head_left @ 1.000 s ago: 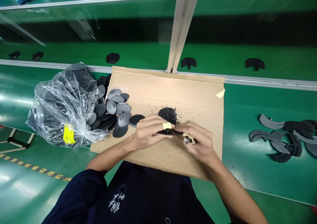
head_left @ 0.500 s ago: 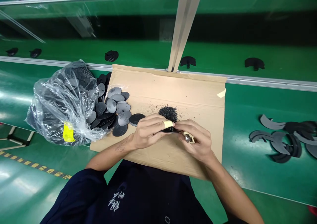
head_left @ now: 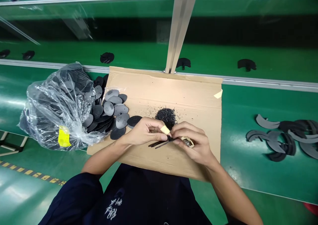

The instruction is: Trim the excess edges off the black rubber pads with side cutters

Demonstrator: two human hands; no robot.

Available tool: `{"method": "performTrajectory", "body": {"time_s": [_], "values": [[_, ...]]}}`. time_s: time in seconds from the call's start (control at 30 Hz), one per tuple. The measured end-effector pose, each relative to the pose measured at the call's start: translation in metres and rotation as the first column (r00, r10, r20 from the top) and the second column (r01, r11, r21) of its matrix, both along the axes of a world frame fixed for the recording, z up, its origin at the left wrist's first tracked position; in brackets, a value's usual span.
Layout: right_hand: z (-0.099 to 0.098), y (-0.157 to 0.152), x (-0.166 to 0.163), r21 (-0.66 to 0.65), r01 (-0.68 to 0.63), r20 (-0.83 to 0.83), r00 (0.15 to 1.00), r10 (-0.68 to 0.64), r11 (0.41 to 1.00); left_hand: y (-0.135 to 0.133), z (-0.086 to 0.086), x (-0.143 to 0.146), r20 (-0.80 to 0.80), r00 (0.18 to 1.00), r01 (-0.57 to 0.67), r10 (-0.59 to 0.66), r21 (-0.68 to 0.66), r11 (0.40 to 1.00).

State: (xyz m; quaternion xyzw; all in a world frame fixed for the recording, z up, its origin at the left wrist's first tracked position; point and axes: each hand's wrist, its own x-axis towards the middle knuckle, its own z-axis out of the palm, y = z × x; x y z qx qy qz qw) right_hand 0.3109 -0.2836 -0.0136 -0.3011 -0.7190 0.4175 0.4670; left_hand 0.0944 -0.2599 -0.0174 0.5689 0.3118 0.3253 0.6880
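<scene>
Over the cardboard sheet [head_left: 139, 157] my left hand [head_left: 144, 132] pinches a thin black piece [head_left: 159, 144] between thumb and fingers. The piece is seen nearly edge-on, and two dark edges show. Yellowish tape [head_left: 165, 129] wraps my left index finger. My right hand [head_left: 195, 142] meets the left at the piece's right end, with its fingers closed. A small tool with a shiny end and a yellowish wrap [head_left: 187, 141] sits in it; its working tip is hidden. Just beyond my hands lies a heap of black shavings [head_left: 166, 115].
Left of the hands, grey-black oval discs [head_left: 120, 109] spill beside a clear plastic bag [head_left: 59, 109] full of more. Curved black parts [head_left: 285, 137] lie on the green table at right. A metal post [head_left: 177, 32] rises at the sheet's back edge; more black parts [head_left: 246, 64] lie beyond the rail.
The black piece has turned and now sticks out below my left fingers. My left thumb and index finger have spread into a pinch. The whole view has shifted slightly.
</scene>
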Motion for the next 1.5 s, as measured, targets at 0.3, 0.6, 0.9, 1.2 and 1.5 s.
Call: {"method": "performTrajectory", "body": {"time_s": [0.3, 0.6, 0.9, 1.2, 1.5], "values": [[-0.004, -0.002, 0.003, 0.184, 0.127, 0.062, 0.988, -0.140, 0.975, 0.002, 0.005, 0.009, 0.025, 0.996, -0.087, 0.084, 0.188, 0.978], [-0.002, 0.014, 0.015, 0.144, 0.053, 0.270, 0.959, -0.091, 0.988, -0.001, -0.019, 0.008, -0.087, 0.958, -0.232, 0.274, 0.330, 0.915], [-0.003, 0.030, 0.020, 0.274, -0.026, 0.675, 0.717, -0.173, 0.961, -0.002, -0.015, 0.000, -0.125, 0.901, -0.248, 0.415, 0.635, 0.731], [0.003, 0.029, 0.016, 0.344, -0.096, 0.831, 0.494, -0.255, 0.934, -0.003, -0.018, 0.002, -0.065, 0.917, -0.258, 0.394, 0.656, 0.709], [-0.001, 0.029, 0.019, 0.346, -0.092, 0.881, 0.375, -0.290, 0.934, -0.003, -0.019, -0.002, -0.229, 0.909, -0.076, 0.349, 0.732, 0.678]]}}
